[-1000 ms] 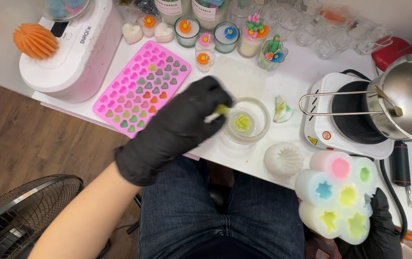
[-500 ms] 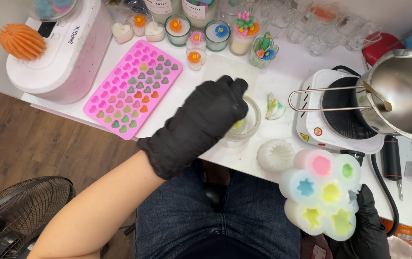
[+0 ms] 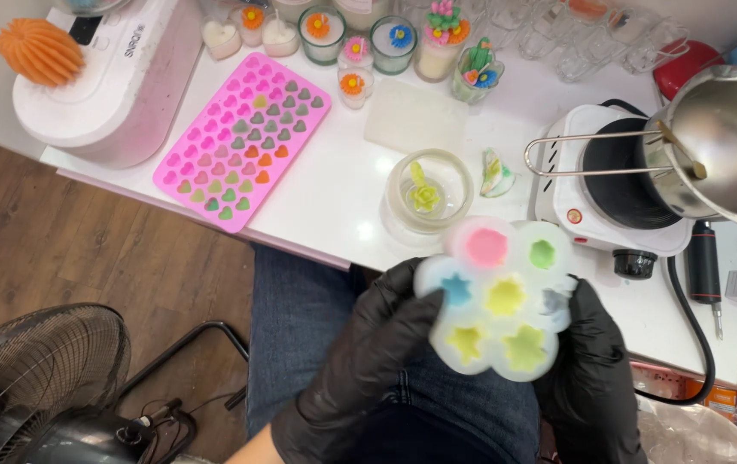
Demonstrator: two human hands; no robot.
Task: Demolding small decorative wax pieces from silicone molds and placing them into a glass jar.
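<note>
We count two gloved hands — left (image 3: 368,361) and right (image 3: 592,378) — each with a grip on one round white mold (image 3: 497,296). That mold has seven cavities: one pink, two green, one blue, three yellow. On the counter (image 3: 334,189) we see one pink heart tray (image 3: 244,137), one glass bowl (image 3: 429,191) with one green flower (image 3: 424,196) inside, one hotplate (image 3: 613,180), one steel pot (image 3: 725,142) and one white machine (image 3: 115,73) bearing one orange cactus (image 3: 40,50). Finished candles line the back edge — too crowded for a sure count. On the floor stands one fan (image 3: 38,387).
</note>
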